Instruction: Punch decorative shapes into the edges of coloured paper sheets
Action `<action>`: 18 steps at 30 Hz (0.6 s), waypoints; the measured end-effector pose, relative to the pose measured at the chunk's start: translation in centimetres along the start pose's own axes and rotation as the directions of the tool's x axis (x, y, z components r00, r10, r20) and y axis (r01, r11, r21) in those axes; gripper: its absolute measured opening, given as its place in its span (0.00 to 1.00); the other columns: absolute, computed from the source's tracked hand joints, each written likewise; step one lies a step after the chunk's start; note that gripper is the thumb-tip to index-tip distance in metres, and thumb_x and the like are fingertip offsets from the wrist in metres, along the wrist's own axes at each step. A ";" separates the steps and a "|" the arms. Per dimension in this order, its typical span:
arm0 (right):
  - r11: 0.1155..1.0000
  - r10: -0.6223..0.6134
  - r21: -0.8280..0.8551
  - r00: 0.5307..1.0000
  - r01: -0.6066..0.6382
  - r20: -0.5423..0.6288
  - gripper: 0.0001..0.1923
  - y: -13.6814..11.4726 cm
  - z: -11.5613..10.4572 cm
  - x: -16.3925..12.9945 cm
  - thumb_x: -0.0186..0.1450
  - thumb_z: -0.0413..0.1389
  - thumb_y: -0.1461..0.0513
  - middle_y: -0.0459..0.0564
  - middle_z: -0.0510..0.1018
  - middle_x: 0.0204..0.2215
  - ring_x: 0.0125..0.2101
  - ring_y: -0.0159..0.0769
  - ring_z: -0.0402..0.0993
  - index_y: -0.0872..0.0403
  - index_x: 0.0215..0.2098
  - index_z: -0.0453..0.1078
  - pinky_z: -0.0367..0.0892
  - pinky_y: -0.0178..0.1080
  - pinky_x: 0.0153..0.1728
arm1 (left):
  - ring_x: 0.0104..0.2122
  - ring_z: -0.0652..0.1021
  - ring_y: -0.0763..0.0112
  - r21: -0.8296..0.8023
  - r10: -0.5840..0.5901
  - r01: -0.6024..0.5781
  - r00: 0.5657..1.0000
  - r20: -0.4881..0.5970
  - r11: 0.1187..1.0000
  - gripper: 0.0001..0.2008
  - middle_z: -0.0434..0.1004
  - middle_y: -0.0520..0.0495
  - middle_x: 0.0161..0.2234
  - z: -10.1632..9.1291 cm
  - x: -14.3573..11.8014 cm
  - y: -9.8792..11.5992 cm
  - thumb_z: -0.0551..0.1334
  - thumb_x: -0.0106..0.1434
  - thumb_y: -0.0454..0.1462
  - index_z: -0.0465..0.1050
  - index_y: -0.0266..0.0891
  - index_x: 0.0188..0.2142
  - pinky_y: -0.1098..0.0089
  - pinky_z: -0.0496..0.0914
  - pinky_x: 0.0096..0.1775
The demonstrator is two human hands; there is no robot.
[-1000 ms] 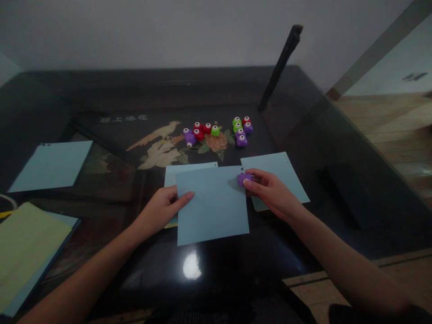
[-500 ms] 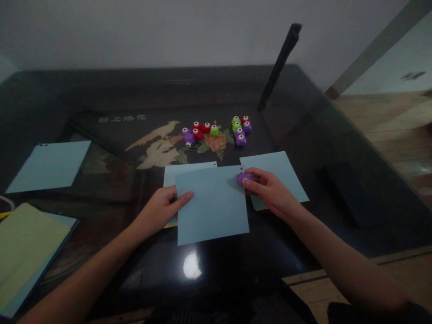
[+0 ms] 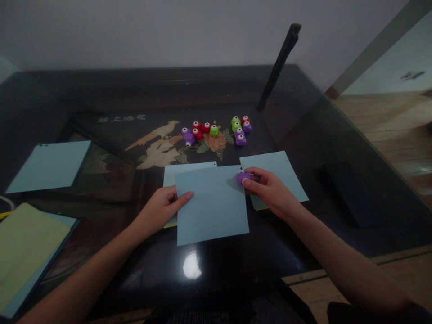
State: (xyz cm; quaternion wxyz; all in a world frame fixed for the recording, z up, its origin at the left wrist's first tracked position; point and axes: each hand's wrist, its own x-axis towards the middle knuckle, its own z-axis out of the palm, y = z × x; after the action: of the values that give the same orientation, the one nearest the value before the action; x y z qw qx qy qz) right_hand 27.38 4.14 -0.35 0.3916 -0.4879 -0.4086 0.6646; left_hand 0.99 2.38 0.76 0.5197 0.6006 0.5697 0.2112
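Note:
My left hand (image 3: 168, 204) grips the left edge of a light blue paper sheet (image 3: 212, 209), its thumb on top and other fingers mostly hidden underneath. At the sheet's upper right corner, my right hand (image 3: 266, 186) pinches a small purple paper punch (image 3: 243, 178) between thumb and fingers. The punch overlaps the sheet's right edge. Small dark marks, which look like punched holes, show near that corner. Beneath the held sheet and to its left lies another blue sheet (image 3: 189, 167), partly covered. More paper (image 3: 280, 173) lies under and beyond my right hand.
Several one-eyed purple, red and green pieces form a left cluster (image 3: 197, 133) and a right cluster (image 3: 239, 130). A blue sheet (image 3: 50, 166) lies far left, above a yellow-topped paper stack (image 3: 30, 238). A black upright bar (image 3: 280, 65) rises behind. The dark table (image 3: 135, 270) is glossy.

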 end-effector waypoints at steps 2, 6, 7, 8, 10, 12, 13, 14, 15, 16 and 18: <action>1.000 0.005 0.003 1.000 -0.006 0.005 0.13 0.0 0.0 0.0 0.51 0.67 0.57 0.45 0.77 0.31 0.30 0.31 0.72 0.52 0.34 0.73 0.68 0.36 0.31 | 0.23 0.74 0.69 -0.007 0.001 -0.001 1.000 0.006 1.000 0.15 0.76 0.48 0.23 0.0 0.0 -0.1 0.58 0.57 0.48 0.70 0.37 0.26 0.71 0.70 0.25; 1.000 0.018 0.008 1.000 -0.018 0.011 0.13 -0.1 0.0 -0.1 0.51 0.67 0.58 0.45 0.77 0.30 0.30 0.30 0.71 0.52 0.34 0.73 0.68 0.35 0.31 | 0.24 0.75 0.69 -0.006 0.004 -0.004 1.000 -0.002 1.000 0.15 0.77 0.47 0.24 0.0 0.1 -0.2 0.58 0.58 0.47 0.71 0.37 0.27 0.70 0.70 0.26; 1.000 0.019 0.007 1.000 -0.019 0.006 0.13 -0.2 0.0 -0.1 0.51 0.67 0.58 0.45 0.77 0.30 0.30 0.30 0.71 0.52 0.34 0.73 0.68 0.35 0.31 | 0.24 0.75 0.69 -0.001 0.009 -0.009 1.000 -0.005 1.000 0.15 0.77 0.47 0.24 0.1 0.1 -0.2 0.58 0.58 0.47 0.71 0.37 0.27 0.70 0.70 0.27; 1.000 0.019 0.006 1.000 -0.019 0.002 0.14 -0.2 0.1 -0.1 0.51 0.67 0.58 0.45 0.77 0.30 0.30 0.30 0.71 0.52 0.34 0.73 0.68 0.35 0.31 | 0.24 0.74 0.69 0.004 0.017 -0.017 1.000 -0.009 1.000 0.15 0.77 0.47 0.24 0.1 0.1 -0.1 0.58 0.57 0.47 0.71 0.37 0.26 0.71 0.70 0.27; 1.000 0.017 0.004 1.000 -0.017 0.000 0.13 -0.2 0.1 -0.1 0.51 0.67 0.58 0.45 0.77 0.30 0.30 0.30 0.71 0.52 0.34 0.73 0.68 0.35 0.30 | 0.23 0.74 0.70 0.015 0.033 -0.033 0.999 -0.014 0.999 0.14 0.76 0.48 0.23 0.1 0.1 0.0 0.58 0.57 0.46 0.70 0.37 0.25 0.71 0.70 0.26; 1.000 0.011 -0.001 1.000 -0.011 0.007 0.13 -0.2 0.1 -0.1 0.52 0.66 0.58 0.44 0.77 0.30 0.29 0.30 0.71 0.52 0.33 0.73 0.67 0.35 0.30 | 0.23 0.73 0.70 0.017 0.035 -0.035 0.999 -0.009 0.999 0.15 0.76 0.48 0.22 0.1 0.1 0.1 0.58 0.57 0.46 0.70 0.38 0.24 0.71 0.69 0.25; 1.000 0.010 -0.002 1.000 -0.010 0.009 0.12 -0.2 0.1 -0.1 0.52 0.66 0.58 0.44 0.76 0.29 0.29 0.30 0.71 0.52 0.33 0.73 0.67 0.35 0.30 | 0.23 0.73 0.70 0.014 0.033 -0.033 0.999 -0.005 0.999 0.15 0.76 0.48 0.23 0.1 0.1 0.1 0.58 0.57 0.46 0.70 0.38 0.24 0.71 0.69 0.25; 1.000 0.012 -0.004 1.000 -0.012 0.010 0.12 -0.3 0.1 -0.1 0.52 0.66 0.58 0.44 0.76 0.29 0.29 0.30 0.71 0.52 0.33 0.73 0.67 0.35 0.30 | 0.23 0.73 0.70 0.011 0.031 -0.031 1.000 -0.001 0.999 0.15 0.76 0.48 0.23 0.1 0.1 0.0 0.58 0.58 0.47 0.70 0.38 0.25 0.71 0.69 0.25; 1.000 0.014 -0.006 1.000 -0.014 0.008 0.12 -0.3 0.1 -0.1 0.52 0.66 0.58 0.44 0.76 0.29 0.29 0.30 0.71 0.52 0.33 0.73 0.67 0.35 0.30 | 0.23 0.74 0.70 0.010 0.032 -0.032 0.999 0.000 0.999 0.15 0.76 0.48 0.23 0.1 0.1 0.0 0.58 0.58 0.47 0.70 0.38 0.25 0.71 0.69 0.26; 1.000 0.016 -0.007 1.000 -0.016 0.005 0.12 -0.3 0.2 -0.1 0.52 0.66 0.58 0.44 0.76 0.29 0.29 0.30 0.70 0.52 0.33 0.73 0.68 0.35 0.30 | 0.24 0.74 0.70 0.011 0.032 -0.032 0.999 -0.001 0.999 0.15 0.76 0.48 0.24 0.0 0.1 -0.1 0.58 0.58 0.46 0.70 0.37 0.25 0.71 0.70 0.26; 1.000 0.016 -0.004 1.000 -0.016 0.000 0.12 -0.4 0.2 -0.1 0.51 0.66 0.58 0.45 0.76 0.29 0.29 0.30 0.70 0.52 0.32 0.73 0.67 0.35 0.30 | 0.24 0.74 0.69 0.018 0.028 -0.028 1.000 -0.004 0.999 0.15 0.76 0.48 0.24 0.0 0.0 -0.3 0.58 0.58 0.47 0.70 0.37 0.26 0.71 0.70 0.26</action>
State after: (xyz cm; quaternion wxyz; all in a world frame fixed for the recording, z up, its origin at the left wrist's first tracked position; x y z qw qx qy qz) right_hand 27.24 4.15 0.06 0.3855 -0.4920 -0.4061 0.6667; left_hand 0.88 2.38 0.50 0.5101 0.6126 0.5644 0.2145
